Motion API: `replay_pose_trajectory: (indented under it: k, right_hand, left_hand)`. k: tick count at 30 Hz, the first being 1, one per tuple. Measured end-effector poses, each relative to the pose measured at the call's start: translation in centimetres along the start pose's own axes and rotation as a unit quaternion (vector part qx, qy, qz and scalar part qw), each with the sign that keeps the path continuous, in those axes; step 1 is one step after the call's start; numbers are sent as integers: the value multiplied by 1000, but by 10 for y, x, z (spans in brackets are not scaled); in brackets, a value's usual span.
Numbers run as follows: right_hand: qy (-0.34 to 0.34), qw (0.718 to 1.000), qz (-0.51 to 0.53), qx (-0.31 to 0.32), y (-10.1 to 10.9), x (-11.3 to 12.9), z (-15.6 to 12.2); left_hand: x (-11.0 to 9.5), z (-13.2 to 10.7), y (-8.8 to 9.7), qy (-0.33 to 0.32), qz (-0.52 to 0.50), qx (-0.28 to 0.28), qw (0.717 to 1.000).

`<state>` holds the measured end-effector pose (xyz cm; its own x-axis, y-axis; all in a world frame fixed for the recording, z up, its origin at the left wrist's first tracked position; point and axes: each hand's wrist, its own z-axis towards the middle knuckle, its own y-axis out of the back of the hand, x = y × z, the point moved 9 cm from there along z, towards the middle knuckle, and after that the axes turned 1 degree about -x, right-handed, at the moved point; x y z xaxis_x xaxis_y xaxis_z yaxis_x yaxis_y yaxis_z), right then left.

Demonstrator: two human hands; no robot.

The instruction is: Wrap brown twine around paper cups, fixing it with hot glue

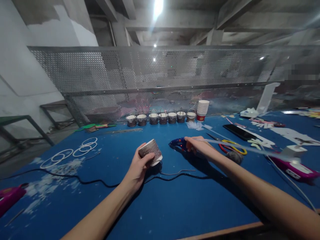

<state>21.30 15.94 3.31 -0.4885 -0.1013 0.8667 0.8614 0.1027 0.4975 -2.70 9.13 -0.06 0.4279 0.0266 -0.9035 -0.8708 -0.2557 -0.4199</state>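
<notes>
My left hand [138, 165] is closed around a small paper cup [151, 152] whose side is wrapped in grey-brown cord. The cup is tilted, and its white rim faces down and right. A loose grey cord [176, 173] trails from near the cup to the right across the table. My right hand [197, 145] grips a blue glue gun [178, 143], its nozzle pointing left at the cup with a gap between them. Beside my right forearm lies a dark grey ball of yarn [234, 157].
Several wrapped cups [163, 118] line the back of the blue table [160, 206], beside a stack of paper cups [203, 108]. Scissors [231, 146], a phone [238, 132] and a magenta glue gun [293, 169] lie right. White rings [85, 146] lie left; a black cable [97, 181] crosses the front.
</notes>
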Motion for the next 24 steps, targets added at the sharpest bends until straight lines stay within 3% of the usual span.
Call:
replay_pose_trajectory:
  k: [6,12,18,21,24]
  right_hand:
    - [-1,999,38,-3,5,-4,3]
    - [-16,1000,8,12,3,-1,-18]
    - [86,991,1,107,-46,32,-47]
    - [116,989,4,94,-60,42,-47]
    - [116,991,18,70,-59,41,-38]
  left_hand:
    - [0,0,-1,1,3,4,1000]
    - [3,2,0,0,0,5,1000]
    - [1,-2,-5,-8,6,8,1000]
    - [-1,-4,-6,-13,11,5,1000]
    - [-1,-5,-5,-12,14,-1,1000]
